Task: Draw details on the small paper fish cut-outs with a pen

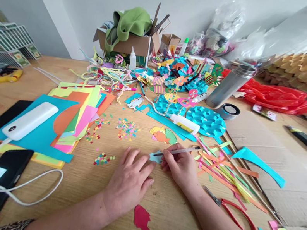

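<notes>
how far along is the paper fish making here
Done: three finished paper fish lie together on the table, and many more sit on blue discs at the back. In hand: the right hand holds a pen to a small light blue paper piece that the left hand pins flat. Left: a plain red fish cutout lies near the wrists, undecorated, and confetti bits lie loose.

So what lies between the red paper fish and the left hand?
Bare wooden table in the head view; the red paper fish sits just below the left hand.
</notes>
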A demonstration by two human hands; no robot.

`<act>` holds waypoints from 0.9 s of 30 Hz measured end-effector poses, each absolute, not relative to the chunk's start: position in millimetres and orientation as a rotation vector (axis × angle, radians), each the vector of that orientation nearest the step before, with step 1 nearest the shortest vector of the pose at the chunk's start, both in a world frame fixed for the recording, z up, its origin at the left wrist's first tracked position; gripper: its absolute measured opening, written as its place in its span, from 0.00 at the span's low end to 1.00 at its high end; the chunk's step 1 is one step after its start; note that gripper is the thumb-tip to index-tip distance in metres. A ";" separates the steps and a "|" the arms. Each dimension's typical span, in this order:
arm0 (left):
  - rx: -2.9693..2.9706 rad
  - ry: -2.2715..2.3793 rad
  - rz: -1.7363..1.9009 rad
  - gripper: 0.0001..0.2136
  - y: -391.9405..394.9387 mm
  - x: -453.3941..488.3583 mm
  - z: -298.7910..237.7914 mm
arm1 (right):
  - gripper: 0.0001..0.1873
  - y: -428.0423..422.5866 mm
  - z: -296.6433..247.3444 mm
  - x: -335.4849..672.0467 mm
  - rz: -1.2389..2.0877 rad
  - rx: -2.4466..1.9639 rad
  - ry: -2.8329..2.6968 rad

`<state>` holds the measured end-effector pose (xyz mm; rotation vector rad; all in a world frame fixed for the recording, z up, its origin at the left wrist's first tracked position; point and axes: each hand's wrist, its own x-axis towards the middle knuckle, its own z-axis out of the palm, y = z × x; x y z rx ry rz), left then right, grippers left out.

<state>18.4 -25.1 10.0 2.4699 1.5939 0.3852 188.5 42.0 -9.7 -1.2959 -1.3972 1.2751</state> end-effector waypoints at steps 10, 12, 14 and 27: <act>2.472 1.598 0.385 0.17 -25.4 18.8 10.0 | 0.12 42.1 -10.2 188.7 1.288 -1.303 -1.402; 2.468 1.598 0.380 0.17 -25.2 18.6 10.2 | 0.12 42.3 -9.9 188.0 1.284 -1.306 -1.403; 2.465 1.599 0.375 0.17 -24.7 18.5 9.9 | 0.13 42.4 -9.4 187.3 1.286 -1.309 -1.400; 2.460 1.595 0.359 0.17 -25.3 17.4 11.0 | 0.11 42.2 -8.8 188.2 1.281 -1.301 -1.419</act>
